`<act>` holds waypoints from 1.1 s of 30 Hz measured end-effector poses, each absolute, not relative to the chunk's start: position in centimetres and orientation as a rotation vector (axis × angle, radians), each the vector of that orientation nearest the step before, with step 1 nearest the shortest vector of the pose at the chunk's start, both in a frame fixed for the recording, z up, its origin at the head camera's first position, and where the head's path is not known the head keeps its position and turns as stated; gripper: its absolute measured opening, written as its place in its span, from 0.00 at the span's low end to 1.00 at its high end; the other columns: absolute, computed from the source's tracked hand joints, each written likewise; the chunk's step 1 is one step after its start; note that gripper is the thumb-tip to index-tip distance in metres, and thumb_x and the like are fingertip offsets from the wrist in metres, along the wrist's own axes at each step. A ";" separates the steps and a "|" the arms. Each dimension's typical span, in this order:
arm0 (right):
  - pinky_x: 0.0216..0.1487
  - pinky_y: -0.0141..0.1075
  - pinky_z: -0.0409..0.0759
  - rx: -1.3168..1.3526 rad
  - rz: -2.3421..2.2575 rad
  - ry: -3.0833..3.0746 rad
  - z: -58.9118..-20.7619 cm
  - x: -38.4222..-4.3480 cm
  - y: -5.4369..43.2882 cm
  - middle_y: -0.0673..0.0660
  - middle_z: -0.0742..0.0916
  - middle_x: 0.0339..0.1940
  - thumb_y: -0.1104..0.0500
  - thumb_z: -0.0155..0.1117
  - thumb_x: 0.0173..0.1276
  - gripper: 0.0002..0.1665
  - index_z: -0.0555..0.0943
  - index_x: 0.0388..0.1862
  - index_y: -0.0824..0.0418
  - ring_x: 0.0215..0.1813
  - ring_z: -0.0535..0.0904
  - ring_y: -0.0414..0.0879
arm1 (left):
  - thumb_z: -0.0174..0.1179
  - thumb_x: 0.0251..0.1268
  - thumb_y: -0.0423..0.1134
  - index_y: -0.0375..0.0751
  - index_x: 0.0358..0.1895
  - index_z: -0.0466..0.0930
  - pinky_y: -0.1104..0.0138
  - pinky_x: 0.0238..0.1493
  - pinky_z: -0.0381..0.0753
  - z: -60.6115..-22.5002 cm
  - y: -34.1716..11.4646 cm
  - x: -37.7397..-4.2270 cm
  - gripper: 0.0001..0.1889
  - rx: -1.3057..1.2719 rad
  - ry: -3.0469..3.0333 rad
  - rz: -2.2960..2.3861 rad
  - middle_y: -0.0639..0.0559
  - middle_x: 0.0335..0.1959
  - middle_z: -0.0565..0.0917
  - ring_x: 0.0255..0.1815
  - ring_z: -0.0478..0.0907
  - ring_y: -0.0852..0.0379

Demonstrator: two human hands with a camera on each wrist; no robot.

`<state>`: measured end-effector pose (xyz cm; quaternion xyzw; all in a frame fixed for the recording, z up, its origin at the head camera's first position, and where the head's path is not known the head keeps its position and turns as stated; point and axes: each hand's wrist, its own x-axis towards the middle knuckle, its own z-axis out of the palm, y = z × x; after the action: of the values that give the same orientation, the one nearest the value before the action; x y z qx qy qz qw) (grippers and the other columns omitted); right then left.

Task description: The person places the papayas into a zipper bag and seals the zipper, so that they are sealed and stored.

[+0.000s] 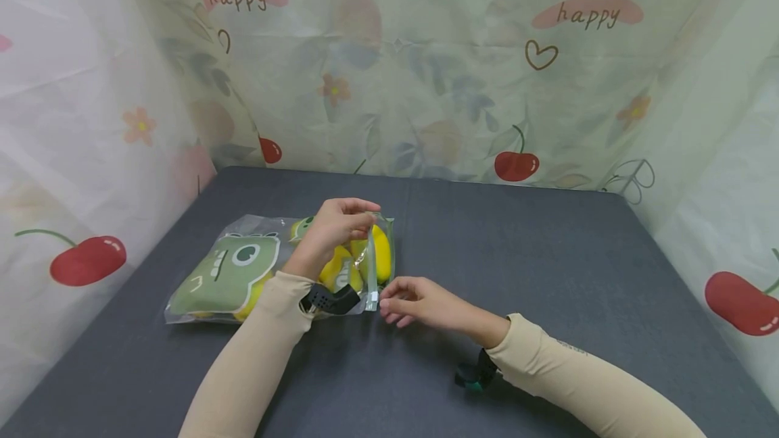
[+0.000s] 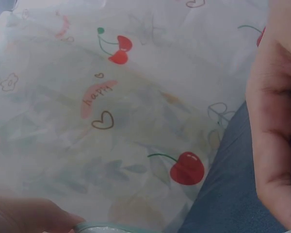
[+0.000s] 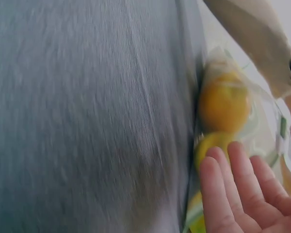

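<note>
A clear zip bag (image 1: 228,279) printed with a green one-eyed cartoon figure lies on the left half of the table. Yellow fruit-like items (image 1: 382,252) show through its plastic, and in the right wrist view a rounded orange-yellow fruit (image 3: 225,104) appears inside. My left hand (image 1: 341,225) reaches over the bag and pinches its open-end edge at the far corner. Toward the near end of that edge sits a white slider (image 1: 374,297). Just right of the slider is my right hand (image 1: 422,303), its fingers loosely bent and holding nothing.
The dark grey table (image 1: 517,255) spreads out right of the bag. Printed curtains (image 1: 414,86) with cherries and hearts stand behind it and along both sides. Each wrist wears a black camera strap (image 1: 331,297).
</note>
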<state>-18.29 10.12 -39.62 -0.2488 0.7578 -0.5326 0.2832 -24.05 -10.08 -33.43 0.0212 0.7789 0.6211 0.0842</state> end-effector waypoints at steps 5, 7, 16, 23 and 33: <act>0.46 0.42 0.85 -0.589 -1.535 1.945 -40.0 -18.0 9.5 0.68 0.86 0.45 0.57 0.57 0.73 0.19 0.74 0.51 0.73 0.44 0.85 0.55 | 0.60 0.63 0.36 0.35 0.54 0.81 0.56 0.53 0.81 -33.5 -10.0 -24.1 0.16 0.061 2.324 1.847 0.41 0.47 0.82 0.34 0.78 0.55; 0.45 0.43 0.85 -0.552 -1.580 1.912 -40.1 -18.0 9.3 0.68 0.86 0.44 0.58 0.57 0.73 0.20 0.73 0.52 0.75 0.44 0.85 0.55 | 0.60 0.63 0.35 0.35 0.54 0.81 0.56 0.53 0.81 -33.5 -10.0 -24.1 0.16 0.055 2.321 1.847 0.40 0.48 0.81 0.34 0.78 0.55; 0.43 0.44 0.85 -0.418 -1.710 1.841 -39.9 -17.7 8.5 0.62 0.88 0.39 0.64 0.59 0.70 0.19 0.72 0.54 0.75 0.41 0.86 0.51 | 0.60 0.64 0.35 0.36 0.53 0.81 0.54 0.54 0.81 -33.6 -9.8 -24.0 0.15 0.040 2.316 1.849 0.42 0.48 0.82 0.34 0.78 0.56; 0.42 0.42 0.86 -0.434 -1.695 1.863 -39.9 -17.6 8.5 0.61 0.88 0.38 0.66 0.59 0.70 0.17 0.71 0.53 0.75 0.40 0.86 0.49 | 0.62 0.64 0.38 0.38 0.53 0.81 0.55 0.52 0.82 -33.1 -10.4 -23.3 0.15 0.085 2.380 1.768 0.41 0.48 0.81 0.41 0.82 0.49; 0.42 0.42 0.86 -0.472 -1.668 1.906 -40.1 -17.4 8.6 0.63 0.88 0.38 0.65 0.59 0.69 0.16 0.71 0.51 0.75 0.41 0.86 0.55 | 0.59 0.67 0.36 0.36 0.56 0.79 0.56 0.43 0.85 -31.2 -12.8 -18.4 0.16 0.408 2.489 1.542 0.37 0.40 0.80 0.31 0.79 0.52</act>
<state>-17.38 8.59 -40.06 -0.1758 0.7105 -0.6217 0.2790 -18.39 -12.79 -31.22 0.1375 0.8383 0.5194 0.0924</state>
